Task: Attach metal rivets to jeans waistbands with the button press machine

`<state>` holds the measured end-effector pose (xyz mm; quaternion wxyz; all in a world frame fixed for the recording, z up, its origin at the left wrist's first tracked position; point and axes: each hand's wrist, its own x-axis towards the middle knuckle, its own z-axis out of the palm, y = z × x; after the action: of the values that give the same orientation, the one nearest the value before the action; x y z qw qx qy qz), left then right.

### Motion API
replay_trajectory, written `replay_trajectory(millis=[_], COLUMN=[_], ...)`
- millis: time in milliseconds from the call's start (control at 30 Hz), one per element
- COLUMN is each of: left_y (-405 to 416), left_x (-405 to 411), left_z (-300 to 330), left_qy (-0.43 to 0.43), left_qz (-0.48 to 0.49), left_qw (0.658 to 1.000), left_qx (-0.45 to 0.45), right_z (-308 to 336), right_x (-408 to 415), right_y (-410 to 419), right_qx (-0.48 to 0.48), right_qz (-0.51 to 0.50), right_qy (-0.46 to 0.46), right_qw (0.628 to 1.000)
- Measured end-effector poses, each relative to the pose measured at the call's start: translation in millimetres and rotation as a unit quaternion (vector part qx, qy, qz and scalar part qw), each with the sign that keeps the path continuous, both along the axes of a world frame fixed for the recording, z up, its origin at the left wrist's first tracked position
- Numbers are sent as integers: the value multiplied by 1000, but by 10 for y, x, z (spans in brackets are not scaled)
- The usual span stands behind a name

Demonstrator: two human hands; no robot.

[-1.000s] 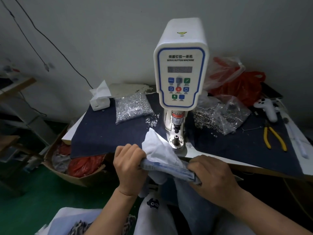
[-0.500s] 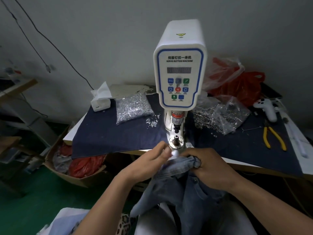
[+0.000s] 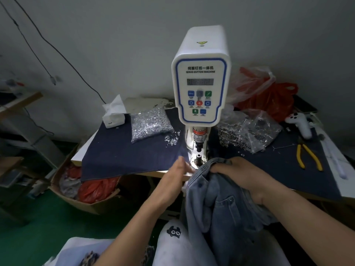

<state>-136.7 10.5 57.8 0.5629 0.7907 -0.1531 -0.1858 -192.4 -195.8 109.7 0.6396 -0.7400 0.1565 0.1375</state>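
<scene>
A white button press machine (image 3: 200, 87) stands at the table's front edge, its lower die (image 3: 198, 160) bare. Light blue jeans (image 3: 213, 198) hang from the table edge into my lap. My right hand (image 3: 240, 173) grips the bunched waistband just right of the die. My left hand (image 3: 179, 170) is blurred, fingers straight, just left of the die and beside the jeans' edge, holding nothing that I can see. A clear bag of silver rivets (image 3: 150, 124) lies left of the machine, with a few loose rivets (image 3: 172, 138) beside it.
A dark denim cloth (image 3: 124, 158) covers the table. Bags of metal parts (image 3: 247, 131) and red plastic bags (image 3: 269, 96) lie right of the machine. Yellow pliers (image 3: 307, 156), a white controller (image 3: 299, 122) and a tissue box (image 3: 113, 116) are also there. A cardboard box (image 3: 82, 192) sits on the floor.
The white pocket lining is no longer held up; the jeans were turned and bunched at the die. My left hand let go and moved left of the die.
</scene>
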Motion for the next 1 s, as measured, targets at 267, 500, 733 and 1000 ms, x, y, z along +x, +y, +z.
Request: replay_trajectory(millis=[267,500,733,1000], left_y=[57,191,271,360], left_x=[8,96,107,133], left_z=[81,199,352,303], left_qy=[-76,147,-15,-59], left_qz=[-28,-96,-169,-200], left_qw=[995,953,985,977], left_qx=[-49,-246,-30,-35], right_z=[-29,-70,-198,-301], right_x=[25,68,83,100], right_y=[-105,-302,-284,-355], right_qx=[3,-102,-33,10], right_qz=[77,162,194,187], right_qy=[49,-105,-174,-130], right_qw=[996,976,965,974])
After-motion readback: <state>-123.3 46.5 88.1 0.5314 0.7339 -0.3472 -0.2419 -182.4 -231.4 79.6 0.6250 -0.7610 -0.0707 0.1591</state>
